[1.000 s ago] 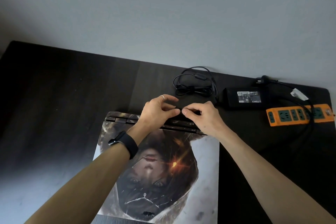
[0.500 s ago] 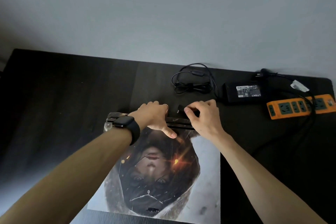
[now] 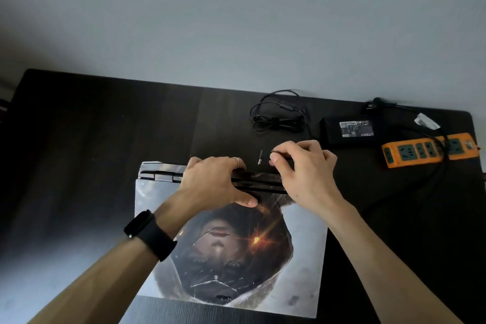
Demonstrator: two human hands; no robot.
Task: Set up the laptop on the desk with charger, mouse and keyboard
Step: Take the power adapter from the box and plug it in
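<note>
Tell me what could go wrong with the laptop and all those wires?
1. The right hand seems to pinch the small metal-tipped plug just behind the rear edge of the laptop. Pushed in crooked, it might bend.
2. The left hand grips only that edge, so the laptop could slide.
3. The coiled cable could snag and tug the charger brick.

Matt wood-grain desk [image 3: 105, 139], glossy printed laptop lid [image 3: 302, 258], plastic power strip [image 3: 420, 151].
</note>
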